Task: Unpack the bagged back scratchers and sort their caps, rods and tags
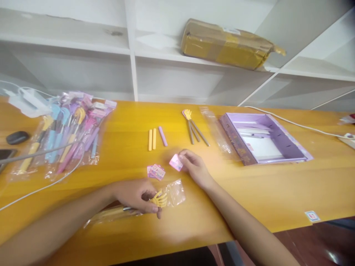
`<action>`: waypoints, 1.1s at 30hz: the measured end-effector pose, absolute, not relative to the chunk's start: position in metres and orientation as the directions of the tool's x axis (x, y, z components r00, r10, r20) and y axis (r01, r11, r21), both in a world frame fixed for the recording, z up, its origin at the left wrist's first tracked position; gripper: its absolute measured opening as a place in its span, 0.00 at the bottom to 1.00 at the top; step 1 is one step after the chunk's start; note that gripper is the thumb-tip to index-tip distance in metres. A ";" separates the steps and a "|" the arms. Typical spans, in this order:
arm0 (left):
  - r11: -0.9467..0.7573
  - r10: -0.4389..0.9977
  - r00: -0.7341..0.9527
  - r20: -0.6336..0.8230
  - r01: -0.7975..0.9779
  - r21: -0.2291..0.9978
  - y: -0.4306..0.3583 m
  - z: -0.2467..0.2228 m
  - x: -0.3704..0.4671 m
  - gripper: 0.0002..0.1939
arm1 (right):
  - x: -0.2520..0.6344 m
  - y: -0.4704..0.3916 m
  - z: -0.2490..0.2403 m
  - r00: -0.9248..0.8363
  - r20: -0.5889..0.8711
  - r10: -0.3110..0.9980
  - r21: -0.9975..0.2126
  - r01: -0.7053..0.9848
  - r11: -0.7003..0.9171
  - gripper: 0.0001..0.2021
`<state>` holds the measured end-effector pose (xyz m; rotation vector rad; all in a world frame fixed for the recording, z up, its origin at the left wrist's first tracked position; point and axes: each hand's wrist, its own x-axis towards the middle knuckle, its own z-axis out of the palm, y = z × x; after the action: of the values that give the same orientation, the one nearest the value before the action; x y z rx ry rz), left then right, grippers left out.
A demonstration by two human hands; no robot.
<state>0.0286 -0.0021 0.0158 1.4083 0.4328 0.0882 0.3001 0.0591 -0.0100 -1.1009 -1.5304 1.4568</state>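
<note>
My left hand [138, 195] is closed around a yellow hand-shaped back scratcher [160, 199], near the front of the table. A clear plastic bag [176, 193] lies around it, its end sticking out to the right. Between the fingers of my right hand [195, 166] is a small pink card [176, 162], held just above the table. A few similar pink cards [156, 171] lie overlapped to its left. Farther back are two yellow handles [154, 139] and a purple handle [162, 136]. Beyond my right hand, back scratcher heads on metal rods [191, 123] lie bunched together.
Bagged back scratchers [72, 129] are piled at the left, crossed by a white cable. A purple box [238, 140] with papers and a pen stands at the right, beside an empty plastic sleeve [217, 133]. A taped parcel [224, 44] sits on the shelf above.
</note>
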 end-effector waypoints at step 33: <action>0.422 0.468 0.853 -0.232 0.015 0.906 0.001 0.005 0.033 0.22 | 0.314 0.066 0.017 0.303 0.146 0.942 -0.935 -0.268 0.231 0.23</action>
<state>0.0335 0.0009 0.0051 1.1089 0.4962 0.2984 0.3140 0.0664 0.0169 -0.9710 -0.8727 0.9960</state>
